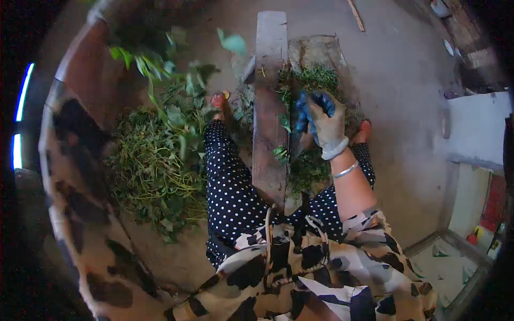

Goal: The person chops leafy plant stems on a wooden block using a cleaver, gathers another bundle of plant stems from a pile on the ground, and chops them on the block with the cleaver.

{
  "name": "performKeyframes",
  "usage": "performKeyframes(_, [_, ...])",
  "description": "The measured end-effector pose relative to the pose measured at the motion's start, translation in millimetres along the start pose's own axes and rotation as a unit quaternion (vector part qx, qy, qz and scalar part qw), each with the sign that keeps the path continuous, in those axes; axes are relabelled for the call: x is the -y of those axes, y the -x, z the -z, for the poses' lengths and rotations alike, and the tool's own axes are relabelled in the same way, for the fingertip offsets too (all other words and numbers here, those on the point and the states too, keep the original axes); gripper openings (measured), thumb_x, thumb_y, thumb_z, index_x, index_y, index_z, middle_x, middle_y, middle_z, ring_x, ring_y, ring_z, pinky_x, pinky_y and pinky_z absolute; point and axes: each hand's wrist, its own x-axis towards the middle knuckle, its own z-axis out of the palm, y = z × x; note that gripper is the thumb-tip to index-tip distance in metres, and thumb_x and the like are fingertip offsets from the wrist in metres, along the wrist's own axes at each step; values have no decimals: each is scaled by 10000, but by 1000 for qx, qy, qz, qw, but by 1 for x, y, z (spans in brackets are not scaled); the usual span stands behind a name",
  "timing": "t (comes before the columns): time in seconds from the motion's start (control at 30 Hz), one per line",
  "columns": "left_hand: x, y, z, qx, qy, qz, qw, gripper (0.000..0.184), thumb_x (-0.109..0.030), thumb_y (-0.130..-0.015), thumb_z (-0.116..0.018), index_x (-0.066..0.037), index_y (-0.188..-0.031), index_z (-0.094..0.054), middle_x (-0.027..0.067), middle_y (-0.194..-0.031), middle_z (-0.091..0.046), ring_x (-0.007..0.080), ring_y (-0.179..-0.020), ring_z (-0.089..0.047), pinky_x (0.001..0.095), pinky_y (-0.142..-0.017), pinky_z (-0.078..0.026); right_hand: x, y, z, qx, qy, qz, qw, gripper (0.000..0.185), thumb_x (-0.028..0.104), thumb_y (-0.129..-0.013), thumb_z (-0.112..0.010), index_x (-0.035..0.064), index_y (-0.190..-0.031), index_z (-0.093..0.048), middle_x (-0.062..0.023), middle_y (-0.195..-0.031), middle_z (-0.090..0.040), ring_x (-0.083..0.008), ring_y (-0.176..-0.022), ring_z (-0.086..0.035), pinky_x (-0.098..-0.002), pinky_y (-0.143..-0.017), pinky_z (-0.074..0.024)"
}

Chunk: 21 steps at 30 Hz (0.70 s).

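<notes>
My right hand [324, 120], in a pale glove with blue-coated fingers, is raised just right of a narrow wooden bench [269, 128]. Its fingers are curled together; what they hold, if anything, I cannot make out. Of my left arm only the patterned sleeve [80, 144] shows, lifted along the left side; the hand itself is not visible. Blurred leafy stems [160, 80] hang in the air at upper left. Below them lies a big heap of green vines [155, 166] on the floor. Short cut greens [316, 77] lie to the right of the bench.
I sit astride the bench, my dotted trouser legs [227, 182] on either side. A worn sack [321, 48] lies under the cut greens. A stick [356, 15] is on the floor at the top. A pale box-like surface [479, 125] stands at right.
</notes>
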Motion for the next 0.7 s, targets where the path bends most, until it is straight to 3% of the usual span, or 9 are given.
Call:
performKeyframes(0.03, [-90,15,15,55,249,-20,967,344,-137,-706,-599,-97,-1043,-544,95,-908,-615,208,-832,-592,338,-659,-489,3,3,-1,3,-16,5,1000,140,158,-830,-624,38,-779,-573,-13,-651,-573,-86,-508,-501,-248,-434,-438])
performKeyframes(0.07, [-187,39,33,102,392,-43,913,350,-143,-704,-599,-91,-1045,-539,98,-915,-610,211,-839,-591,340,-667,-486,2,3,0,4,-14,2,1000,140,158,-830,-624,38,-779,-573,-13,-651,-573,-86,-508,-501,-248,-434,-438])
performKeyframes(0.13, [-250,53,44,136,472,-64,869,363,-154,-700,-597,-79,-1048,-528,105,-929,-600,217,-852,-588,344,-683,-481,0,1,4,23,-20,-44,999,120,141,-835,-618,44,-774,-582,-9,-630,-562,-80,-476,-493,-227,-410,-405])
performKeyframes(0.2, [-230,49,61,93,473,-12,876,377,-165,-696,-596,-68,-1052,-517,113,-943,-591,223,-865,-585,348,-699,-476,-1,0,7,25,-18,-33,999,126,144,-838,-615,43,-771,-580,-14,-634,-565,-87,-473,-499,-236,-409,-417])
performKeyframes(0.3, [-122,36,95,-41,437,78,895,400,-181,-691,-595,-50,-1057,-500,124,-964,-576,232,-884,-580,354,-723,-468,-2,0,6,19,-37,-39,998,145,155,-840,-613,34,-768,-576,-25,-641,-571,-96,-464,-503,-248,-404,-426])
performKeyframes(0.37, [-81,26,116,-105,395,80,909,416,-192,-687,-594,-39,-1060,-489,131,-978,-566,239,-897,-577,358,-739,-463,-9,-1,8,5,-21,-7,1000,146,156,-838,-615,30,-776,-574,-31,-655,-581,-98,-466,-506,-250,-407,-428])
performKeyframes(0.47, [-183,2,109,-152,384,34,910,407,-200,-662,-589,-41,-1022,-484,154,-986,-543,257,-900,-563,364,-735,-447,-7,0,8,1,-16,-8,1000,117,143,-840,-612,36,-802,-584,-4,-665,-580,-75,-474,-492,-240,-428,-424])
performKeyframes(0.57, [-263,10,132,-10,565,-107,818,432,-199,-690,-591,-24,-1065,-467,172,-1019,-553,302,-946,-559,399,-781,-442,6,1,5,18,-35,-35,999,103,131,-838,-612,38,-801,-587,-2,-654,-579,-72,-461,-489,-242,-423,-417])
performKeyframes(0.7, [-307,16,136,8,606,-70,792,482,-203,-684,-613,-9,-1098,-461,176,-1034,-552,318,-966,-550,411,-819,-427,6,-3,5,25,15,-28,999,116,140,-838,-609,56,-766,-576,-7,-605,-557,-89,-447,-501,-245,-401,-409])
